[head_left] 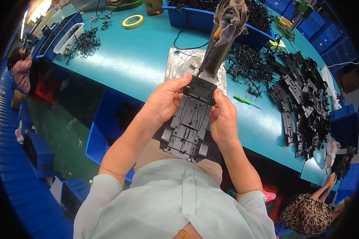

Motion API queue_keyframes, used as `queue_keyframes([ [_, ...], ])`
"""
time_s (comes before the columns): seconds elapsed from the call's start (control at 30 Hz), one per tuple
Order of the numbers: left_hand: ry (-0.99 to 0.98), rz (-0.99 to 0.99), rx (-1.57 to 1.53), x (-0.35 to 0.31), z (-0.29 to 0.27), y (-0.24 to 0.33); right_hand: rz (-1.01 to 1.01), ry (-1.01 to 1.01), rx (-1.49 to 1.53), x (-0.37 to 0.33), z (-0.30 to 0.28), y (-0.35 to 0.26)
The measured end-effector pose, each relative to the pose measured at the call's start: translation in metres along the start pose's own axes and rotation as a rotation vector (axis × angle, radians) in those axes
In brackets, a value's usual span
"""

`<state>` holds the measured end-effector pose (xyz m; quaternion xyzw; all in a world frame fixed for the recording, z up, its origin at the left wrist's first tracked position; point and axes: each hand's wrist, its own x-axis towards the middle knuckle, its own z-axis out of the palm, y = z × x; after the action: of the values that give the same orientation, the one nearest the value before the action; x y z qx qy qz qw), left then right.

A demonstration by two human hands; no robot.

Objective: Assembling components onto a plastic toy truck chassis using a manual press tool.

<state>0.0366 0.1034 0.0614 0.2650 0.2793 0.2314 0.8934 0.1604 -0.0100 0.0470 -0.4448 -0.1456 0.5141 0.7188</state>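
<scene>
My left hand (165, 97) and my right hand (224, 117) grip a long black plastic chassis-like part (189, 119) by its two sides, near its far end. Ribs, small holes and pegs cover its upper face, and two rounded flares stick out at the near end. The far end lies over a metal plate (174, 65) on the table. A thin metal rod (205, 63) slants down to that far end; whether it touches cannot be made out. Beside the rod stands a thick metal post (219, 59), with grey cloth (231, 18) wrapped around the top.
Small black parts (247, 65) and larger black chassis parts (301, 99) are heaped to the right. A green-handled pointed tool (243, 100) lies nearby. Behind are a blue bin (191, 16) and yellow tape roll (133, 21). Other people work at far left (22, 71) and lower right (309, 215).
</scene>
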Motion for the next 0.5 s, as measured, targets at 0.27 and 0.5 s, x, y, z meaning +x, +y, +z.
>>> queue_keyframes([
  [0.27, -0.013, -0.009, 0.009, 0.002, 0.0, 0.004, -0.022, 0.001, 0.001, 0.0, 0.001, -0.002],
  [0.5, 0.048, 0.014, 0.024, -0.001, 0.007, 0.005, -0.015, 0.012, 0.01, 0.0, 0.005, -0.004],
])
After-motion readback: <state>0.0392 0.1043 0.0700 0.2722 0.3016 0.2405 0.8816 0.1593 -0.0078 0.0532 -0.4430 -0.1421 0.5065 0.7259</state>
